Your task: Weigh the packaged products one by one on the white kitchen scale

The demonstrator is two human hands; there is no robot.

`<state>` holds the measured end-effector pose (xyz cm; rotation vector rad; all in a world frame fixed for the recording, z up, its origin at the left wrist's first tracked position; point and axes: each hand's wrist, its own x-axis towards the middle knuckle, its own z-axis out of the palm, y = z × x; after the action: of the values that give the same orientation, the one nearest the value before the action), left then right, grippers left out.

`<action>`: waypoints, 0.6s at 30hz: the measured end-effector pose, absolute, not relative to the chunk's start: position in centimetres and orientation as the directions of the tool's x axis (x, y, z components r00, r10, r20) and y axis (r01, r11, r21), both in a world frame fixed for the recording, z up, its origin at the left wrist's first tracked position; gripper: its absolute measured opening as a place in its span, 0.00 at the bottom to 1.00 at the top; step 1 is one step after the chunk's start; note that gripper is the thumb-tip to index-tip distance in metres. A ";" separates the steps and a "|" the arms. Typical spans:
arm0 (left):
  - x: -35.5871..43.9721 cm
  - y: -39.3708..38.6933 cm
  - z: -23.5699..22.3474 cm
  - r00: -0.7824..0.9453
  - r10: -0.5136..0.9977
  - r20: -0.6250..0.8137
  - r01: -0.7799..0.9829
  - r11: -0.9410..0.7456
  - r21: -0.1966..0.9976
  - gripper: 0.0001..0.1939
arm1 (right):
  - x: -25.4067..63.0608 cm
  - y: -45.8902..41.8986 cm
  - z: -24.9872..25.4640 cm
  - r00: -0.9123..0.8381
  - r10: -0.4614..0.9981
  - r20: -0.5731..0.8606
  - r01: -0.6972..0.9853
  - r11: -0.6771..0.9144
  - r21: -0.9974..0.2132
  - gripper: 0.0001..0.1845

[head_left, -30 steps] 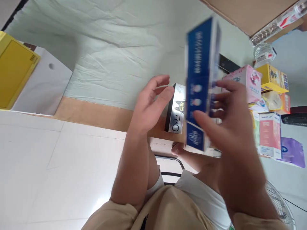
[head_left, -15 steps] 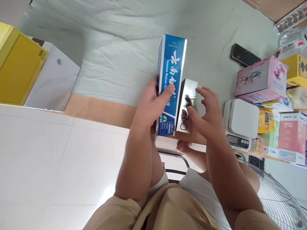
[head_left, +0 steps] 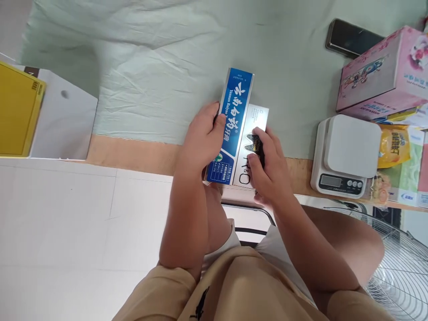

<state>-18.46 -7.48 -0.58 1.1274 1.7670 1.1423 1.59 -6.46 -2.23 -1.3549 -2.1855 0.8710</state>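
Note:
A blue toothpaste box (head_left: pixel 236 102) with white lettering lies near the front edge of the table, its far end pointing away from me. My left hand (head_left: pixel 203 138) is closed on its left side, thumb across the top. Right beside it, side against side, is a shorter white box (head_left: pixel 256 117) with black letters and a dark patch. My right hand (head_left: pixel 269 167) grips this white box from the right, with the thumb and a finger on its top face. Fingers under or behind both boxes are hidden.
To the right stand a white kitchen scale (head_left: pixel 351 147), a pink box (head_left: pixel 371 76), a yellow packet (head_left: pixel 394 145) and a black phone (head_left: pixel 352 38). At the left edge are a yellow box (head_left: pixel 16 111) and a white box (head_left: pixel 63 116). A wire fan guard (head_left: pixel 401 267) is at lower right.
My right hand has closed on the white box, which now sits flush against the blue toothpaste box. The blue box has come down lower. The view has shifted, with the scale appearing nearer.

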 end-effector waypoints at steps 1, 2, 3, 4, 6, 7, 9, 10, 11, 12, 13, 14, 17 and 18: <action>-18.6 -7.6 -0.6 -0.325 0.936 -0.132 0.286 0.231 0.930 0.15 | 1.6 -6.6 -2.3 -0.436 0.900 0.023 0.637 0.326 -0.699 0.30; -18.7 -7.7 -0.6 -0.309 0.940 -0.145 0.289 0.238 0.927 0.18 | 1.6 -6.6 -2.3 -0.436 0.900 0.018 0.642 0.326 -0.694 0.30; -18.8 -7.9 -0.6 -0.292 0.945 -0.148 0.289 0.235 0.928 0.21 | 1.5 -6.7 -2.3 -0.437 0.899 0.014 0.649 0.326 -0.687 0.30; -18.8 -8.0 -0.5 -0.279 0.949 -0.144 0.290 0.226 0.930 0.23 | 1.4 -6.7 -2.2 -0.438 0.899 0.012 0.656 0.329 -0.679 0.30; -18.7 -8.1 -0.2 -0.266 0.956 -0.125 0.311 0.208 0.927 0.26 | 1.2 -6.6 -2.1 -0.447 0.895 0.009 0.667 0.340 -0.663 0.30; -18.5 -8.1 -0.1 -0.268 0.957 -0.115 0.333 0.204 0.921 0.26 | 1.1 -6.5 -2.0 -0.454 0.891 0.009 0.669 0.347 -0.657 0.30; -18.3 -8.1 0.2 -0.289 0.951 -0.107 0.362 0.212 0.908 0.27 | 0.9 -6.5 -2.0 -0.463 0.886 0.009 0.674 0.358 -0.646 0.30; -18.3 -8.2 0.2 -0.300 0.947 -0.113 0.359 0.222 0.907 0.28 | 0.8 -6.4 -2.0 -0.465 0.885 0.013 0.677 0.365 -0.640 0.31; -18.2 -8.2 0.2 -0.306 0.944 -0.125 0.347 0.232 0.909 0.29 | 0.7 -6.4 -2.0 -0.466 0.885 0.021 0.679 0.373 -0.633 0.31; -18.3 -8.2 0.1 -0.308 0.941 -0.137 0.329 0.241 0.913 0.31 | 0.6 -6.4 -2.1 -0.466 0.884 0.032 0.681 0.381 -0.625 0.30; -18.4 -8.3 -0.1 -0.308 0.940 -0.147 0.306 0.244 0.920 0.32 | 0.6 -6.4 -2.1 -0.466 0.884 0.042 0.684 0.390 -0.617 0.30; -18.5 -8.3 -0.3 -0.309 0.939 -0.149 0.280 0.239 0.930 0.32 | 0.5 -6.5 -2.2 -0.468 0.882 0.050 0.687 0.399 -0.608 0.30; -19.0 -8.4 -1.0 -0.305 0.943 -0.137 0.221 0.210 0.952 0.30 | 0.5 -6.5 -2.4 -0.475 0.878 0.061 0.694 0.416 -0.587 0.32; -19.1 -8.4 -1.3 -0.304 0.944 -0.128 0.218 0.200 0.955 0.29 | 0.5 -6.5 -2.4 -0.477 0.877 0.060 0.696 0.419 -0.583 0.32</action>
<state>-19.07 -8.44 -1.25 1.1062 1.6861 1.1592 0.54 -6.51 -2.40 -1.3496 -2.3222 0.7035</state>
